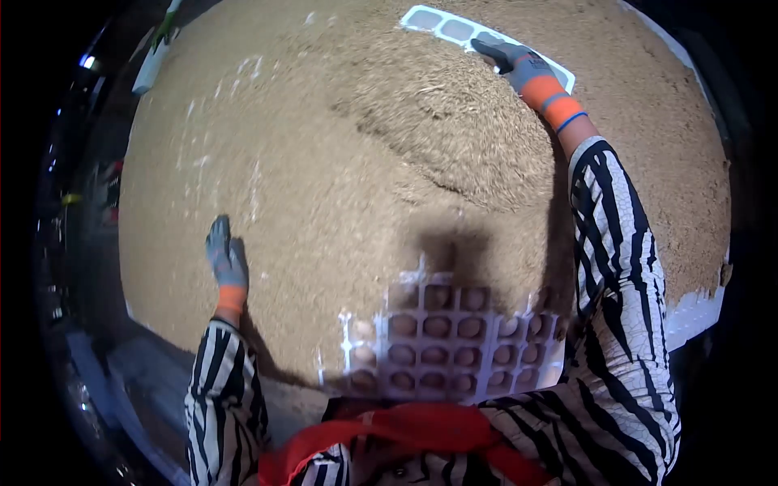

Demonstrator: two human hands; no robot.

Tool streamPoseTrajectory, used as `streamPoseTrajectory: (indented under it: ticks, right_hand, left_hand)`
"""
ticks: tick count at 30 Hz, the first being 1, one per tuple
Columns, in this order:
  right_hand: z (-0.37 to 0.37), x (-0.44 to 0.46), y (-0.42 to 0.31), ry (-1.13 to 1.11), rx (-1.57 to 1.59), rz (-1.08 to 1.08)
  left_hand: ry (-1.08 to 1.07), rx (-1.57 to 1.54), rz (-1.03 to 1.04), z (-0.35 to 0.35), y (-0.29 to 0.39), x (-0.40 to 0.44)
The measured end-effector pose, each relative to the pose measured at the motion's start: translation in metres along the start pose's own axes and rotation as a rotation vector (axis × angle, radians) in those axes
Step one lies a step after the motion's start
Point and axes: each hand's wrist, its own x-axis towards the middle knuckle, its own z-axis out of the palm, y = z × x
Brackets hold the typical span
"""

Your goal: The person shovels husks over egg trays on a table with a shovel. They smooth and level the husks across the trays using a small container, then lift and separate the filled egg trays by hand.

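My right hand (pixel 525 71), in a grey and orange glove, grips the edge of a white plastic tray (pixel 440 27) with square cells at the far side. A thick heap of loose tan husk-like material (pixel 478 138) lies just on the near side of that tray. My left hand (pixel 226 255), gloved alike, rests with its fingers stretched out on or just over the tan layer at the left. Close to my body, a white cell grid (pixel 420 340) shows through the layer, with brown round things (pixel 438 326) in its cells; I cannot tell what they are.
Loose tan material (pixel 308 178) covers most of the wide surface, and faint white grid lines (pixel 255 190) show through at the left. A white tray edge (pixel 695 317) sticks out at the right. A pale bar-shaped object (pixel 151 69) lies at the far left edge.
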Motion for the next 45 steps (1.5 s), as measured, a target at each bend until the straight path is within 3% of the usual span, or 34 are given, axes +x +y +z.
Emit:
streamPoseTrajectory:
  ticks: [2,3,4,6,7,8,9,12,15,18,20,22,25,26,30,34,35,36,37,38,40,42,43,44,45]
  right_hand:
    - [0.023,-0.010,-0.060,-0.048,-0.051,-0.101]
    - [0.004,-0.020,-0.124,-0.287,-0.168,0.062]
    - [-0.001,-0.032,-0.160,-0.236,-0.064,-0.151]
    - [0.009,-0.049,-0.214,-0.306,-0.001,-0.234]
    - [0.010,-0.057,-0.241,-0.357,-0.012,-0.233]
    - [0.014,-0.066,-0.267,-0.416,-0.022,-0.228]
    - [0.029,-0.072,-0.286,-0.415,-0.014,-0.280]
    - [0.063,-0.086,-0.322,-0.460,0.014,-0.372]
    - [0.064,-0.100,-0.332,-0.423,-0.024,-0.412]
    - [0.042,-0.129,-0.315,-0.327,-0.074,-0.395]
    - [0.018,-0.161,-0.316,-0.323,-0.145,-0.347]
    - [-0.013,-0.198,-0.310,-0.297,-0.277,-0.178]
    - [-0.048,-0.282,-0.299,-0.024,-0.269,0.240]
    - [-0.052,-0.306,-0.307,0.086,-0.303,0.432]
    - [-0.047,-0.335,-0.404,0.190,-0.191,0.761]
    - [0.036,-0.292,-0.496,0.272,-0.173,0.610]
    - [0.056,-0.267,-0.537,0.138,-0.230,0.641]
    - [0.088,-0.251,-0.567,0.166,-0.137,0.517]
    - [0.112,-0.228,-0.595,0.070,-0.090,0.522]
    - [0.152,-0.214,-0.616,0.045,-0.022,0.356]
    - [0.188,-0.187,-0.693,-0.212,-0.200,0.376]
    - [0.211,-0.179,-0.706,-0.134,-0.210,0.152]
    - [0.201,-0.178,-0.697,-0.192,-0.209,0.296]
    - [0.185,-0.180,-0.684,-0.253,-0.205,0.438]
    - [0.161,-0.198,-0.668,-0.195,-0.390,0.499]
  left_hand:
    - [-0.002,0.040,-0.031,0.007,-0.016,-0.004]
    - [0.029,-0.024,-0.085,0.013,-0.020,-0.005]
    - [0.037,-0.053,-0.050,0.014,-0.026,-0.006]
    - [-0.084,0.133,0.032,0.007,-0.031,-0.003]
    - [-0.130,-0.496,-0.348,0.010,-0.022,0.001]
    - [0.076,-1.102,-0.747,0.012,-0.013,0.005]
    - [0.139,-1.187,-0.806,0.016,-0.016,0.005]
    - [0.027,-0.822,-0.491,0.017,-0.019,-0.006]
    - [-0.090,-0.710,-0.249,0.011,-0.013,-0.031]
    - [-0.201,-0.582,0.024,-0.002,0.015,-0.061]
    - [-0.161,-0.355,0.236,-0.036,0.055,-0.079]
    - [-0.149,-0.347,0.353,-0.042,0.081,-0.086]
    - [-0.197,-0.345,0.505,-0.045,0.103,-0.099]
    - [-0.145,-0.380,0.491,-0.047,0.088,-0.096]
    - [-0.001,-0.546,0.311,-0.064,-0.014,-0.091]
    - [0.111,-0.559,-0.015,-0.054,-0.177,-0.109]
    - [0.102,-0.526,-0.043,-0.064,-0.208,-0.117]
    - [0.188,-0.462,-0.013,-0.050,-0.251,-0.124]
    - [0.184,-0.415,-0.041,-0.067,-0.258,-0.121]
    - [0.205,-0.456,-0.095,-0.071,-0.270,-0.126]
    - [0.216,-0.258,-0.102,-0.076,-0.278,-0.130]
    - [0.064,-0.054,-0.169,-0.055,-0.286,-0.132]
    - [-0.061,0.156,-0.146,-0.016,-0.321,-0.145]
    - [-0.048,0.614,-0.082,-0.017,-0.305,-0.147]
    - [-0.015,0.461,-0.151,-0.019,-0.291,-0.146]
